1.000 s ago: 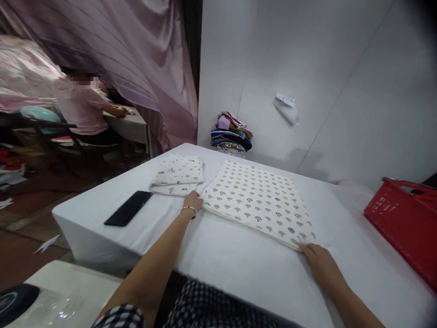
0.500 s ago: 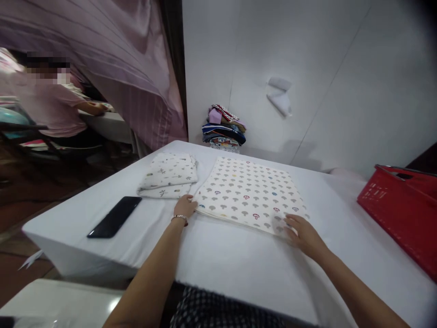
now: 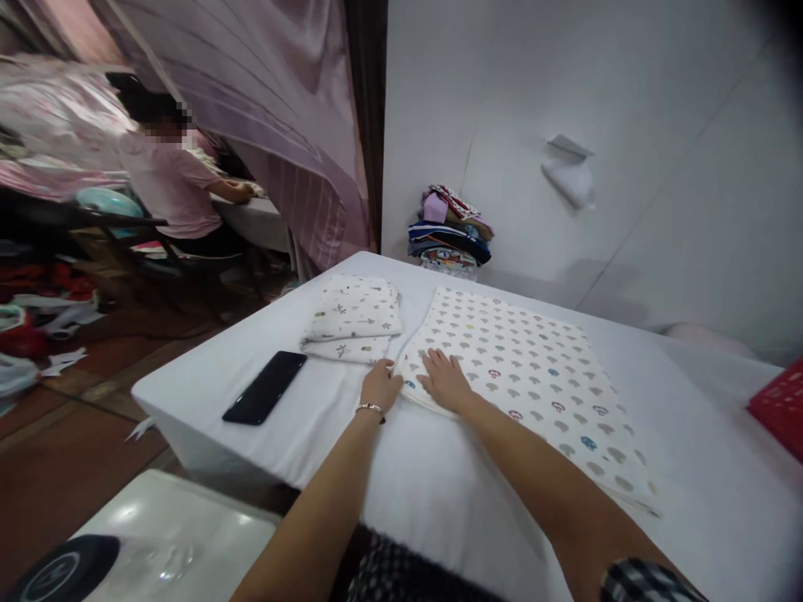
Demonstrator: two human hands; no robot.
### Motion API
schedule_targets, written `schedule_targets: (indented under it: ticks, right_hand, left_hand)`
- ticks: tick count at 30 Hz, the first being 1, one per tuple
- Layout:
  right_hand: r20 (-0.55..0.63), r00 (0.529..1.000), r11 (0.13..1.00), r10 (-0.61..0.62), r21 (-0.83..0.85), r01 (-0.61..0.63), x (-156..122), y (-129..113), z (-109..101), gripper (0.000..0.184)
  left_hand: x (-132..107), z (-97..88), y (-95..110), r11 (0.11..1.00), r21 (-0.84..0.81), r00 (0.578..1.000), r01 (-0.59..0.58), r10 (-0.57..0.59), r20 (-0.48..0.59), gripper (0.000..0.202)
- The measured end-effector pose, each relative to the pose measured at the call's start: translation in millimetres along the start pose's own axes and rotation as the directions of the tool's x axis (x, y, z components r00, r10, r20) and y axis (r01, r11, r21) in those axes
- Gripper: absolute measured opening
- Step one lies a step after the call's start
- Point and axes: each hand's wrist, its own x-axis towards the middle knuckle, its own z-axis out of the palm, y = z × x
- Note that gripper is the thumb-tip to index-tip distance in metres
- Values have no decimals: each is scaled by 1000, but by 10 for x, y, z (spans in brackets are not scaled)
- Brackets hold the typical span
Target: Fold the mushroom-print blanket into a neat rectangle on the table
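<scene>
A cream cloth with grey, red and blue mushroom prints [image 3: 520, 368] lies folded flat on the white table. At its near left corner my left hand [image 3: 381, 386], wearing a bracelet, is closed on the edge; the fingertips are partly hidden. My right hand [image 3: 447, 381] rests flat on top of the same cloth, close to that corner, its fingers spread. Just beyond my left hand lies a second folded white cloth with small plant-like prints [image 3: 355, 309]. A black phone [image 3: 264, 388] lies to the left of my left hand.
The white-covered table [image 3: 207, 376] meets a pale wall at the back. A stack of folded fabrics [image 3: 450, 230] stands behind it. A red plastic basket [image 3: 781, 410] sits at the right. A person in pink [image 3: 169, 184] sits beyond the curtain [image 3: 276, 109]. A white stool-like surface [image 3: 169, 510] is below left.
My right hand has moved left along the mushroom-print cloth, from its near right corner to beside my left hand. My left hand stays at the left corner. The view has turned left.
</scene>
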Motion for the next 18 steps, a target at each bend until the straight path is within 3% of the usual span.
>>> schedule_targets:
  ticks: [5, 9, 11, 14, 18]
  right_hand:
    - [-3, 1000, 998, 6, 64, -6, 10, 76, 47, 52]
    - [-205, 975, 959, 79, 284, -18, 56, 46, -52, 32]
    - [-236, 968, 924, 80, 382, 17, 64, -46, -67, 27]
    - [-170, 984, 874, 50, 485, 39, 48, -220, -40, 23]
    - [-29, 998, 828, 61, 560, -35, 39, -365, 9, 24]
  left_hand:
    - [-41, 4, 12, 999, -38, 1000, -13, 13, 9, 29]
    - [-42, 29, -17, 978, -205, 999, 47, -40, 37, 25]
    - [-34, 25, -26, 943, -314, 992, 111, -88, 88, 21]
    - [-27, 0, -20, 874, -433, 973, 218, -160, 168, 18]
    - [-40, -37, 4, 849, -470, 968, 242, -174, 182, 19]
